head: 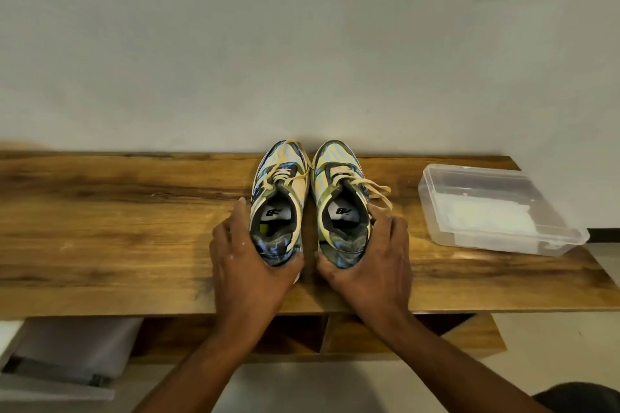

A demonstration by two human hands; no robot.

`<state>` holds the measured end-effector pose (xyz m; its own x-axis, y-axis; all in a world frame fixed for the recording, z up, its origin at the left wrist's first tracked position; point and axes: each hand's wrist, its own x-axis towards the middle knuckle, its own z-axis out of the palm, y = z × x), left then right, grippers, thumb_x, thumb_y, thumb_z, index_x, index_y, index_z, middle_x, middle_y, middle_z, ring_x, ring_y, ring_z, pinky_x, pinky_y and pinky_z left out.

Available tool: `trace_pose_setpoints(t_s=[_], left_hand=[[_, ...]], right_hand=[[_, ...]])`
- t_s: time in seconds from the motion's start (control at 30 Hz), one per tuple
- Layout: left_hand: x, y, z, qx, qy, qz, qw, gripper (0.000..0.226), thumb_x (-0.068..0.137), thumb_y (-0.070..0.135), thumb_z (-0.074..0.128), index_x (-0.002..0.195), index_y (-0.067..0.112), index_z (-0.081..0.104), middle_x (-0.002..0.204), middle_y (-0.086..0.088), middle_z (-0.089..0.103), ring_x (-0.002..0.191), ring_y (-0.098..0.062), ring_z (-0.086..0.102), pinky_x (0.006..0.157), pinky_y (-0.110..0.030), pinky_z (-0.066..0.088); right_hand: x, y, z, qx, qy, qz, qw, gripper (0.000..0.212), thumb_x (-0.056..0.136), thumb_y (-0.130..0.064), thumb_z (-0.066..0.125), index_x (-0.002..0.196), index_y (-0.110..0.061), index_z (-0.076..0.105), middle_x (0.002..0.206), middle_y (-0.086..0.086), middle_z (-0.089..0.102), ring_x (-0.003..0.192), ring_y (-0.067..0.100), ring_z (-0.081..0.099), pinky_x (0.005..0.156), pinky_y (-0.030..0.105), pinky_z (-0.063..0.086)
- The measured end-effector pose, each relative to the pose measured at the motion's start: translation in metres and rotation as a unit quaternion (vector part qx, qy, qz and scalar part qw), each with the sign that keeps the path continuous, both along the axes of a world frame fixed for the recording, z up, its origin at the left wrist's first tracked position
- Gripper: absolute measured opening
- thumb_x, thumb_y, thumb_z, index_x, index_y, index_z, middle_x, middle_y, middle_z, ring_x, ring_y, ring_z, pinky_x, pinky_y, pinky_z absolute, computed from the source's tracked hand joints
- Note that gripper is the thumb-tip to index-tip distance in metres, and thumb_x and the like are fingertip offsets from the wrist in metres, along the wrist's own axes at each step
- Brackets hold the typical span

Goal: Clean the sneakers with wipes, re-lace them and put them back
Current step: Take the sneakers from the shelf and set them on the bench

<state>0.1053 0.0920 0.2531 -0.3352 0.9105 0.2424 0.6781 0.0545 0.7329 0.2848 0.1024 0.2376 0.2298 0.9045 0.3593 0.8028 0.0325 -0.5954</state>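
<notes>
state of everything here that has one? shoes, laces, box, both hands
left sneaker: upright on the wooden shelf, laced, gripped at heel
right sneaker: upright, laced, lace ends loose
plastic box: lid shut, white wipes inside
left hand: holds left heel
right hand: holds right heel

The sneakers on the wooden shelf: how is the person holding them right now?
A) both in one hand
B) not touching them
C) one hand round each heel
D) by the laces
C: the left hand grips the left sneaker's heel and the right hand grips the right sneaker's heel.
</notes>
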Motion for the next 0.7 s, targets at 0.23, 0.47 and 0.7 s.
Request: trace_pose_setpoints(t_s=[0.23, 0.47, 0.7], left_hand=[[0.0, 0.002, 0.007, 0.0, 0.037, 0.0, 0.999, 0.109, 0.06, 0.041, 0.095, 0.154, 0.03, 0.041, 0.146, -0.008, 0.04, 0.137, -0.033, 0.039, 0.106, -0.059, 0.047], [0.026, -0.006, 0.031, 0.134, 0.127, -0.063, 0.981, 0.09, 0.065, 0.042, 0.081, 0.146, 0.016, 0.054, 0.152, -0.012, 0.045, 0.14, -0.038, 0.041, 0.111, -0.055, 0.032], [0.052, -0.015, 0.032, 0.259, 0.232, -0.168, 0.922, 0.058, 0.078, 0.032, 0.076, 0.131, 0.007, 0.07, 0.141, -0.014, 0.061, 0.131, -0.041, 0.055, 0.111, -0.062, 0.037]], right_hand=[[0.004, 0.0, 0.004, 0.002, -0.024, 0.01, 1.0, 0.109, 0.059, -0.085, 0.067, 0.144, -0.023, 0.037, 0.135, -0.001, 0.042, 0.125, 0.019, 0.047, 0.098, 0.043, 0.052], [0.032, -0.001, 0.031, 0.028, 0.045, 0.058, 0.997, 0.08, 0.088, -0.082, 0.043, 0.145, -0.026, 0.039, 0.133, -0.007, 0.047, 0.123, 0.01, 0.046, 0.101, 0.036, 0.045], [0.145, 0.037, 0.061, 0.027, -0.084, -0.085, 0.992, 0.029, 0.08, -0.028, 0.075, 0.107, -0.027, 0.068, 0.117, -0.004, 0.062, 0.112, 0.019, 0.055, 0.083, 0.034, 0.051]])
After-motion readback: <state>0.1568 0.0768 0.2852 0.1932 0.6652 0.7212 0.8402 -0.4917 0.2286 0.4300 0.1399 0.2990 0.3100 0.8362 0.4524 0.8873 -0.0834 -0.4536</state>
